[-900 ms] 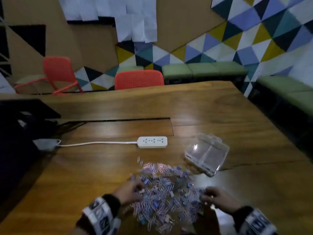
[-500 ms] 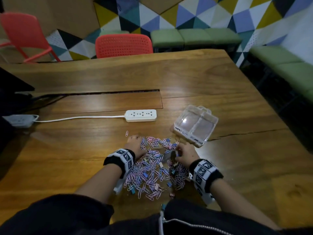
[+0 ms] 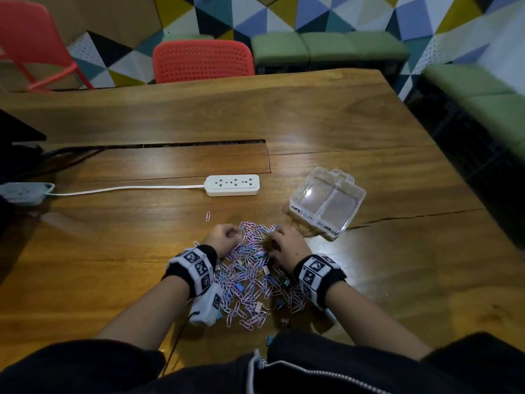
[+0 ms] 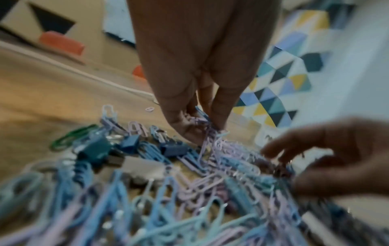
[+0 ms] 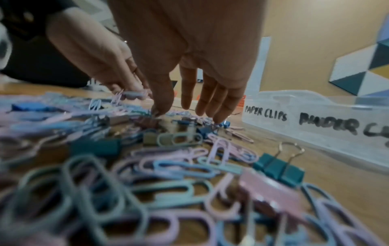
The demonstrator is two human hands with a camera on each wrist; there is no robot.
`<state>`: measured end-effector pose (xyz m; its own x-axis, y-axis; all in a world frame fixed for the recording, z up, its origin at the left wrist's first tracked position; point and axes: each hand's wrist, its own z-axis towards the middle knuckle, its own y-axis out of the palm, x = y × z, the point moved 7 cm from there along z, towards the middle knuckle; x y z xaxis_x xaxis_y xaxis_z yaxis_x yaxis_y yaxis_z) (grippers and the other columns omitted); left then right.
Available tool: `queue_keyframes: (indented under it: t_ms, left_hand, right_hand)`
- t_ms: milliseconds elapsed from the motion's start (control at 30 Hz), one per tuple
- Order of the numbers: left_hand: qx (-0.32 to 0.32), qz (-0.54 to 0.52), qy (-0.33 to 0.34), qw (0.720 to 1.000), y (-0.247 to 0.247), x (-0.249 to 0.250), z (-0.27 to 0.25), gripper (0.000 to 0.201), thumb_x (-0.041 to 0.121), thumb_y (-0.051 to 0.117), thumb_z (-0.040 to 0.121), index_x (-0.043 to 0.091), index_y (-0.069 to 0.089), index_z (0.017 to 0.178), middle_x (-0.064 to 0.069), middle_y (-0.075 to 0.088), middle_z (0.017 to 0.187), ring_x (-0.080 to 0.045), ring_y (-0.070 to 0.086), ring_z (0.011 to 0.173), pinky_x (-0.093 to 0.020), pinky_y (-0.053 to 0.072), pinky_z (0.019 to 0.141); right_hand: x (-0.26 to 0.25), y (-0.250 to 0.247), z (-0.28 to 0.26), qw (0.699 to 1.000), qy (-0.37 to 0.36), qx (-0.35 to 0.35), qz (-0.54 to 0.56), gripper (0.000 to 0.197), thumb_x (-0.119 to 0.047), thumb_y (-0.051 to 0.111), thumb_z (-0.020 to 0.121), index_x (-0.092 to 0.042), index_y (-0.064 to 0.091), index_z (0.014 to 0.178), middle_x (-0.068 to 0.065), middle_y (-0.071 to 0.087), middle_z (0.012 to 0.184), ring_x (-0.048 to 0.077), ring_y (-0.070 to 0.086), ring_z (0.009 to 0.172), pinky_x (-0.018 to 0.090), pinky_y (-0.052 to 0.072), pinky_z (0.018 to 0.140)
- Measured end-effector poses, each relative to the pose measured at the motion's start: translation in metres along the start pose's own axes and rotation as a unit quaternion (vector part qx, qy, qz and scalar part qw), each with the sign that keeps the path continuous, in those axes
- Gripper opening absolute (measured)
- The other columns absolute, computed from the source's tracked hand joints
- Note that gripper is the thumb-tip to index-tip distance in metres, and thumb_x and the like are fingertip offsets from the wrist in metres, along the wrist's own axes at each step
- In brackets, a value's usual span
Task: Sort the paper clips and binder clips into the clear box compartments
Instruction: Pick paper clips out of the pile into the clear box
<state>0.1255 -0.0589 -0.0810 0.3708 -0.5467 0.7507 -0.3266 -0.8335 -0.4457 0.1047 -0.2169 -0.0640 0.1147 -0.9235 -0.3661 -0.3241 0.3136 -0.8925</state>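
A pile of pastel paper clips and small binder clips [image 3: 250,275] lies on the wooden table [image 3: 383,280]. The clear box [image 3: 326,203], two compartments, both empty, sits just right of the pile's far end. Its front wall [image 5: 315,119] reads "PAPER CLIPS" on the left and "BINDER CLIPS" on the right. My left hand [image 4: 202,126] pinches a small bunch of purple paper clips [image 4: 207,133] at the pile's far left edge [image 3: 231,236]. My right hand [image 5: 185,113] hangs over the far right edge [image 3: 277,237], fingers straight, tips touching the clips. A teal binder clip [image 5: 280,169] lies beside the box.
A white power strip [image 3: 232,184] with its cord lies beyond the pile. One stray paper clip [image 3: 208,216] sits apart, far left of the pile. A crack in the table [image 3: 412,217] runs right from the box. Red chairs [image 3: 203,62] stand behind the table.
The head view has tipped down. Both hands have moved from the pile's near side to its far edge, by the box. The left hand now pinches paper clips.
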Motion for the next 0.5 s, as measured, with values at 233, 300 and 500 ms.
queue_keyframes:
  t_ms: [233, 300, 500]
  left_hand:
    - [-0.024, -0.314, -0.099, 0.944, 0.013, 0.004, -0.005, 0.021, 0.004, 0.031, 0.092, 0.007, 0.048, 0.079, -0.005, 0.044, 0.071, -0.014, 0.043, 0.058, -0.021, 0.044, 0.047]
    - [-0.030, -0.326, -0.098, 0.940, 0.018, 0.008, -0.008, 0.021, 0.005, 0.031, 0.088, 0.010, 0.041, 0.071, -0.003, 0.042, 0.066, -0.013, 0.039, 0.054, -0.019, 0.038, 0.042]
    - [-0.031, 0.003, -0.004, 1.000, 0.028, 0.023, -0.007, 0.020, 0.026, 0.048, 0.092, 0.014, 0.044, 0.077, 0.000, 0.046, 0.069, -0.011, 0.038, 0.053, -0.018, 0.036, 0.046]
  right_hand:
    - [0.009, 0.001, -0.006, 0.999, -0.009, -0.010, 0.032, 0.026, -0.015, 0.054, 0.088, -0.011, 0.058, 0.113, 0.004, 0.051, 0.120, 0.019, 0.046, 0.114, 0.030, 0.038, 0.100]
    - [0.013, 0.000, -0.007, 0.999, -0.007, -0.009, 0.030, 0.021, -0.013, 0.053, 0.089, -0.007, 0.060, 0.107, 0.006, 0.053, 0.116, 0.020, 0.047, 0.111, 0.029, 0.039, 0.099]
    - [0.038, -0.013, -0.017, 0.978, 0.063, 0.029, 0.197, 0.015, -0.011, 0.055, 0.088, -0.003, 0.062, 0.099, 0.010, 0.062, 0.103, 0.019, 0.057, 0.094, 0.019, 0.044, 0.079]
